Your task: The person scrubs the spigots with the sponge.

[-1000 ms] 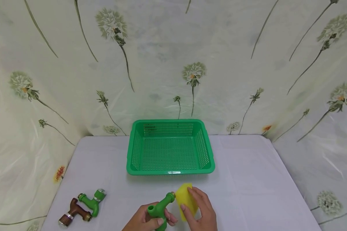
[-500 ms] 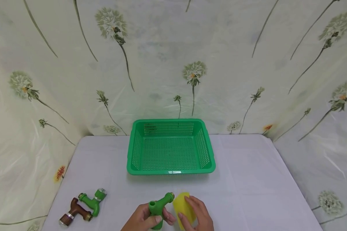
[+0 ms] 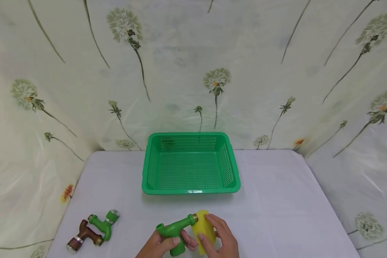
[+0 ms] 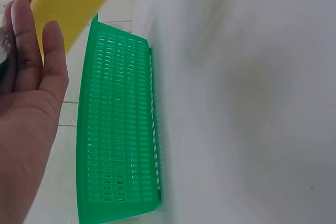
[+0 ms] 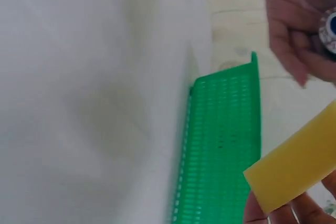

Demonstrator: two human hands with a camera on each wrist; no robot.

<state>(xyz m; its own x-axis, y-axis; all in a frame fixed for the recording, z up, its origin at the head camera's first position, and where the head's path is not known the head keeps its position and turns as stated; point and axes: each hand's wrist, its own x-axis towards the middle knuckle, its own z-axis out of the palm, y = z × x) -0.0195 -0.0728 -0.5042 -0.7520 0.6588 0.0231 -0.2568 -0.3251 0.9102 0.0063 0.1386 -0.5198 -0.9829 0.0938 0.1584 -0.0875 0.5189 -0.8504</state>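
My left hand (image 3: 156, 246) grips a green tap (image 3: 175, 229) near the table's front edge, its brass threaded end pointing up and to the right. The tap's round knob end (image 5: 327, 32) shows beside the fingers in the right wrist view. In my right hand (image 3: 225, 239) a yellow sponge (image 3: 201, 226) is pinched between thumb and fingers. It sits right at the brass end; whether they touch, I cannot tell. The left wrist view shows the sponge (image 4: 68, 3) beyond my left fingers (image 4: 52, 51), with the tap mostly hidden.
A green plastic basket (image 3: 191, 191) stands at the back middle of the white-covered table (image 3: 271, 200). To the left lie a second green tap (image 3: 104, 226) and a brown tap (image 3: 87, 234), close together. A flower-patterned sheet (image 3: 180, 53) hangs behind and at both sides.
My left hand has turned the green tap, so its spout now points left and its body lies flatter. The sponge has shifted slightly left with my right hand, to the tap's brass end.
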